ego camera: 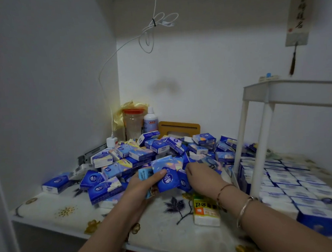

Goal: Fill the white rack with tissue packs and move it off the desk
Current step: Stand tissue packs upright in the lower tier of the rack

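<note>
A heap of blue and white tissue packs [136, 157] covers the back of the desk. My left hand [145, 181] grips a small stack of packs [165, 175] at the heap's front, thumb on top. My right hand [201, 173] reaches into the heap just to the right, its fingers curled among the packs; whether it holds one is hidden. The white rack [260, 139] stands at the right, and its lower shelf holds neat rows of packs [287, 184]. Its upper shelf [296, 91] shows only its rim.
A yellow and white pack [206, 211] lies near the desk's front edge. At the back stand a jar [133, 122], a white bottle [150, 121], a wooden tissue box [179, 128] and a charger [111, 141] with a cable. The desk [73, 211] sits between walls.
</note>
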`<state>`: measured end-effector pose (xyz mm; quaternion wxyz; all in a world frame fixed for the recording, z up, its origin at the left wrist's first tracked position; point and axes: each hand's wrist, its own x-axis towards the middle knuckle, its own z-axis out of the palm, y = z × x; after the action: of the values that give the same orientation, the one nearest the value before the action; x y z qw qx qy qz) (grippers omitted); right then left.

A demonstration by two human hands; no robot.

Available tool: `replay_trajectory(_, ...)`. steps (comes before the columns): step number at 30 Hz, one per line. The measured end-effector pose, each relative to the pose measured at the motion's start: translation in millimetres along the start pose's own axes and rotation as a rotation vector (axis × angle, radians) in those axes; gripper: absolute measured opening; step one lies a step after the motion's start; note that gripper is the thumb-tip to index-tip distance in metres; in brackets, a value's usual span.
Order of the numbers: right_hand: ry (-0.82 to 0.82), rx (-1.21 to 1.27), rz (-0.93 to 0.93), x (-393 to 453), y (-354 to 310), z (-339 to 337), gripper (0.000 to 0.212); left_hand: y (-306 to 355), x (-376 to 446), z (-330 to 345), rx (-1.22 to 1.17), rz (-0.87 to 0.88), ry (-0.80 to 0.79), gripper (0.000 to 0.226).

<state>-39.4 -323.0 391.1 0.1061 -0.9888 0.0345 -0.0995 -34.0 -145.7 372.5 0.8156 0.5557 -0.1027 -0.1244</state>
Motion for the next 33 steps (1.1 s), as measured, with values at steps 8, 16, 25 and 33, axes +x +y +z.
replay_trajectory(8,-0.011,-0.039,-0.083,-12,-6,-9,0.033,5,-9,0,-0.064,-0.03,-0.048,0.043)
replay_trajectory(16,0.143,0.862,-0.023,-53,-25,-72,0.026,45,-41,41,0.08,0.087,-0.245,0.036)
replay_trajectory(25,0.064,1.095,-0.102,-156,22,-120,0.064,64,-100,109,0.388,0.273,-0.339,0.057)
replay_trajectory(33,0.13,1.39,-0.063,-226,128,-152,0.059,23,-122,201,0.647,0.426,-0.411,0.063)
